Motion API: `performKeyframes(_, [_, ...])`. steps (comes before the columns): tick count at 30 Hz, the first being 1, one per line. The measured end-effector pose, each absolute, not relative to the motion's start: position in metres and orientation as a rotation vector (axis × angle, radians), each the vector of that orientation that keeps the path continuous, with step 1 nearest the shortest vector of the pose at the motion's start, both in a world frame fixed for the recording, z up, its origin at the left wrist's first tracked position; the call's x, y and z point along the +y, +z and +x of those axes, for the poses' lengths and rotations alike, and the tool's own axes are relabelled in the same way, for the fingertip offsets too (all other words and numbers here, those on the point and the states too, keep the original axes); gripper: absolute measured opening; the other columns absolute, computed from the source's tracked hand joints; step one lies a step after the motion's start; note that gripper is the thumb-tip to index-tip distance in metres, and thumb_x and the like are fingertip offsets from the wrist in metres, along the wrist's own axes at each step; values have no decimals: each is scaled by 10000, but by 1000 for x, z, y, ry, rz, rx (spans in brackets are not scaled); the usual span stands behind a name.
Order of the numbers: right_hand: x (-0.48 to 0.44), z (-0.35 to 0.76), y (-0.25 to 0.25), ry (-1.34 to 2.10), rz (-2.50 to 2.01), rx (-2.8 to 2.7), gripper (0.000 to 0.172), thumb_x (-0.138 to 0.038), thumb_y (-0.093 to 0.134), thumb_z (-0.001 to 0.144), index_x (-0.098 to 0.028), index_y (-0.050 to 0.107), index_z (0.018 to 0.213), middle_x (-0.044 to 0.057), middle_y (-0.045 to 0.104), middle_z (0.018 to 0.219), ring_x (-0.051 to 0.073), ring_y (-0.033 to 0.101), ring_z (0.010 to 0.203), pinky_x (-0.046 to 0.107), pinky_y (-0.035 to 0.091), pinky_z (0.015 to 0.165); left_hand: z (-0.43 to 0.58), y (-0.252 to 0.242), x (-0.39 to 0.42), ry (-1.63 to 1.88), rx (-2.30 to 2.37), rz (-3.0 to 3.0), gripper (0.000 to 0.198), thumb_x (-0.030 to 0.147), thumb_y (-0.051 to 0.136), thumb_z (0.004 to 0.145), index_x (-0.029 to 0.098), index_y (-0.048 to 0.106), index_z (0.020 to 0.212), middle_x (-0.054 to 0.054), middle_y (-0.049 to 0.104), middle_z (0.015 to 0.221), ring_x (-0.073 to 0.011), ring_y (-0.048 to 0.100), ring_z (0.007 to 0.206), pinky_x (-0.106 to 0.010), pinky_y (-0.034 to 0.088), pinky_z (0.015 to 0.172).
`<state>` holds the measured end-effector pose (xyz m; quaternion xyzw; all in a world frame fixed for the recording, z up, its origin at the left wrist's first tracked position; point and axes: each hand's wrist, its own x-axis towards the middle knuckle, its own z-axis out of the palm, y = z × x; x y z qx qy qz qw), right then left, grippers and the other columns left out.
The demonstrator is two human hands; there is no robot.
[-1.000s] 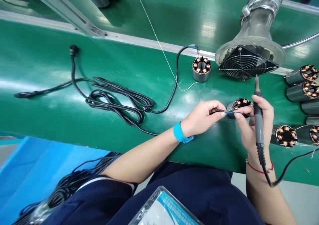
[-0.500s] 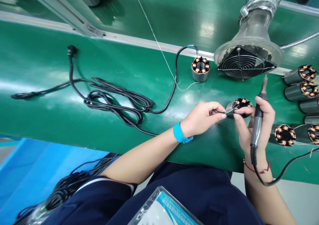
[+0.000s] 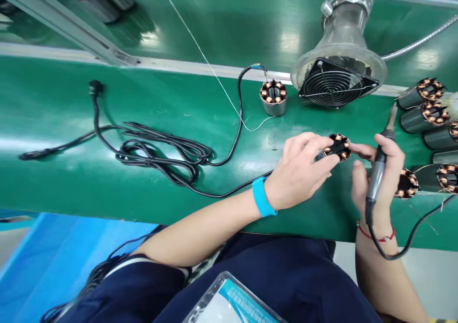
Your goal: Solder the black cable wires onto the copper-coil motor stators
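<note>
A motor stator (image 3: 341,141) with copper windings stands upright on the green bench. My left hand (image 3: 298,172) grips its left side, with fingertips on the rim. My right hand (image 3: 388,180) is closed round a soldering iron (image 3: 377,172), its tip pointing up and away from me. One right fingertip reaches the stator's right edge. A black power cable (image 3: 246,185) runs in under my left hand; its wire ends are hidden there. Behind, another stator (image 3: 274,104) has a cable joined at its top, and a thin solder wire (image 3: 223,88) ends against its side.
A fume extractor hood (image 3: 338,70) with a fan grille hangs at the back. Several stators (image 3: 415,120) lie at the right. A coiled black cable (image 3: 161,153) with a plug covers the left bench. A blue bin (image 3: 71,246) with cables sits below the bench's front edge.
My left hand has gone from pinching the coloured wires to gripping the stator. My right hand has shifted slightly right with the soldering iron. The camera view has also moved.
</note>
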<state>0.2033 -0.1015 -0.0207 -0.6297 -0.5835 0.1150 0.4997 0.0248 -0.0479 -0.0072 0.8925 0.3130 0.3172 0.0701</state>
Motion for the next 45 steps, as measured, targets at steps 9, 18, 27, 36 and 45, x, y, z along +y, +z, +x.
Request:
performKeyframes(9, [-98,198,-43,291,-1497,-1670,539,-192,554,864,-250,382,1371,81,581,1348,223,541,1243,454,461,1057,44,-1,-31,829,772,3056,216,197,519,948,192,690,817,-41,700,985,-220,555,1076,-400,364,929])
performKeyframes(18, [-97,184,-37,136,-1642,-1850,423,-208,475,938,-195,469,1360,83,640,1259,206,509,1168,343,457,930,17,14,-28,711,928,2924,184,208,555,913,215,671,770,-37,705,881,-224,554,950,-413,358,827])
performKeyframes(27, [-91,182,-39,-51,-1629,-1851,327,-241,460,976,-196,535,1291,70,698,1049,192,543,1050,306,446,869,-5,14,-31,769,1072,2875,166,201,571,885,204,647,737,-47,671,854,-226,540,890,-387,348,755])
performKeyframes(36, [-95,187,-39,64,-1572,-1824,392,-162,500,911,-157,508,1303,105,673,1152,217,556,1077,351,468,890,-15,34,-26,901,1064,2466,72,200,602,875,188,656,829,-27,635,848,-152,589,807,-308,492,759])
performKeyframes(45, [-141,224,7,-134,-1925,-1407,414,-294,537,888,-201,490,1289,116,668,1165,273,592,1057,450,466,912,72,49,1,427,563,2440,131,157,548,888,155,668,838,-35,642,850,-152,579,856,-301,477,840])
